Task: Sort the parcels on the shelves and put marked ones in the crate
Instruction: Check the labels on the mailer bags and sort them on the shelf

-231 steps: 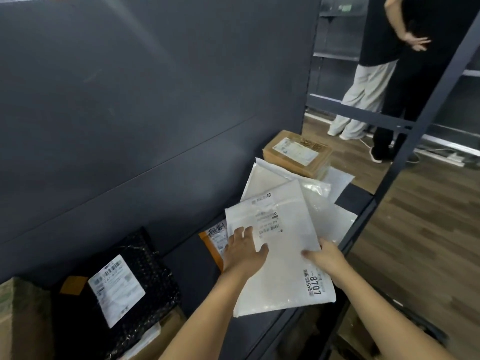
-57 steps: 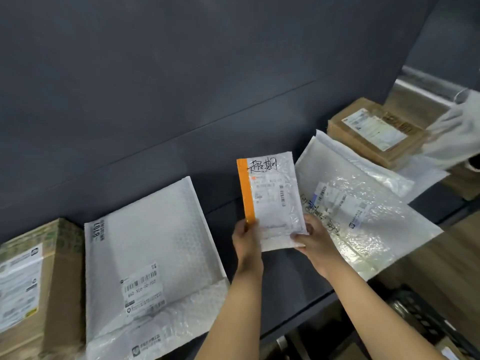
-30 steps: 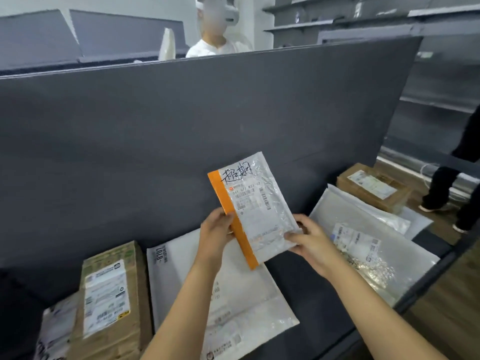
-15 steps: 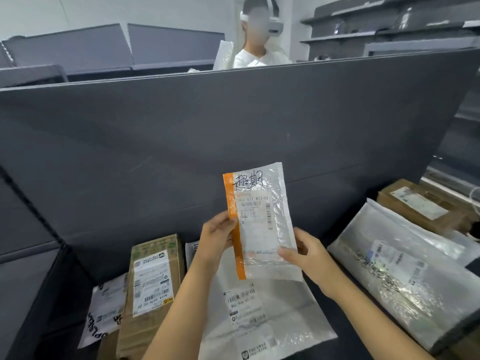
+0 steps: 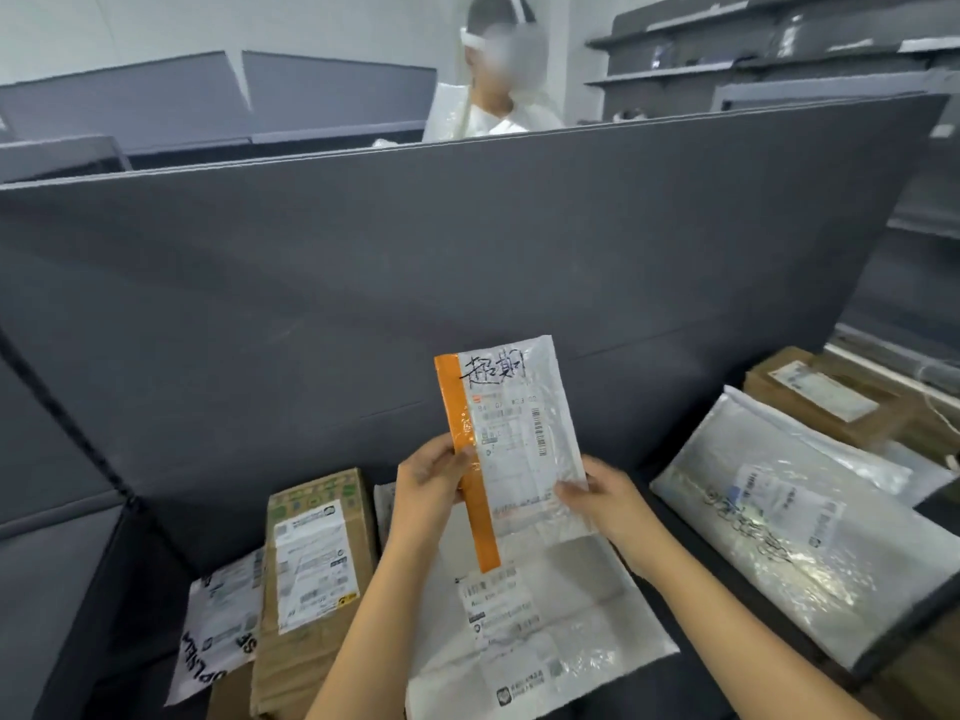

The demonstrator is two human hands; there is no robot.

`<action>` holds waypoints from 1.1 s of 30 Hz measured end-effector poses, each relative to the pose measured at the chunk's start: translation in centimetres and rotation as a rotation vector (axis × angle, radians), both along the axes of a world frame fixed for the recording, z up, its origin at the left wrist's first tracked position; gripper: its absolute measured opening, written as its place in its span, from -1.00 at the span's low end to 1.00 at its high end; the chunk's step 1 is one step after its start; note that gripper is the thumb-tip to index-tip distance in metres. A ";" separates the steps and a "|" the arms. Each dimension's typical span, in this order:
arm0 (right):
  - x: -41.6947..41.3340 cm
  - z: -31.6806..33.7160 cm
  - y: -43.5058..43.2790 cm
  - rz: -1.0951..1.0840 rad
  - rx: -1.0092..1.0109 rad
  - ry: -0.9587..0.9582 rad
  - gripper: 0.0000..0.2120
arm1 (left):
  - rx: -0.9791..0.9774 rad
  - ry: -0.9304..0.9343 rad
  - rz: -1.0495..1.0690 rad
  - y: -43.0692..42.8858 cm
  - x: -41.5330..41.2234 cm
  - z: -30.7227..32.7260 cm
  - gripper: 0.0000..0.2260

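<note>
Lifted a bit higher than before, the small parcel with black writing stands upright above the shelf. Left hand pinches its orange edge; right hand pinches its other side. Bigger parcels lie below.

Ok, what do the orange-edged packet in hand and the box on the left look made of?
Orange-edged packet: thin glossy plastic film, probably; it crinkles and catches glare, with a paper label showing beneath. Held by the left hand and right hand. Box: brown corrugated cardboard, matte, with a white paper label stuck on.
</note>
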State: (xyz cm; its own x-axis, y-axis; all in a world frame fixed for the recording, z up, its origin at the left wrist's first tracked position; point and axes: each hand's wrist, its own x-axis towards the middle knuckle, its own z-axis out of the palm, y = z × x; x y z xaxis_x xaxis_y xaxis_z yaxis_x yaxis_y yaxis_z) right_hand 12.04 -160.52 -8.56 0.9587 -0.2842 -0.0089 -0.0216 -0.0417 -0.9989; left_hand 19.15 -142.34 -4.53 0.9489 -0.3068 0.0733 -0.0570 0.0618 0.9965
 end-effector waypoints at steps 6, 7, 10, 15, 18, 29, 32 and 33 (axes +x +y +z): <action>-7.6 -0.5 -5.8 -0.352 0.031 0.028 -0.83 | 0.056 0.061 -0.243 -9.7 -2.8 -1.0 -0.82; -9.6 -0.8 -7.0 -0.420 0.033 0.033 -0.83 | 0.062 0.059 -0.309 -11.7 -4.1 -1.2 -0.83; -15.8 -1.6 -10.3 -0.600 0.029 0.055 -0.83 | 0.091 0.044 -0.533 -17.0 -8.3 -1.7 -0.81; -27.4 -2.8 -14.2 -0.884 0.076 0.100 -0.87 | 0.168 0.049 -0.849 -25.8 -16.6 -2.6 -0.80; -33.9 -4.0 -15.6 -1.026 0.098 0.137 -0.87 | 0.196 0.048 -0.978 -30.2 -22.1 -4.1 -0.76; -48.2 -10.3 -21.4 -1.225 0.238 0.284 -0.88 | 0.368 0.157 -1.122 -40.3 -35.8 -11.5 -0.78; -49.1 -12.8 -22.7 -1.246 0.310 0.317 -0.87 | 0.420 0.224 -1.074 -42.3 -37.1 -14.3 -0.85; -49.1 -13.7 -23.0 -1.257 0.333 0.328 -0.87 | 0.456 0.242 -1.062 -42.6 -37.3 -15.4 -0.84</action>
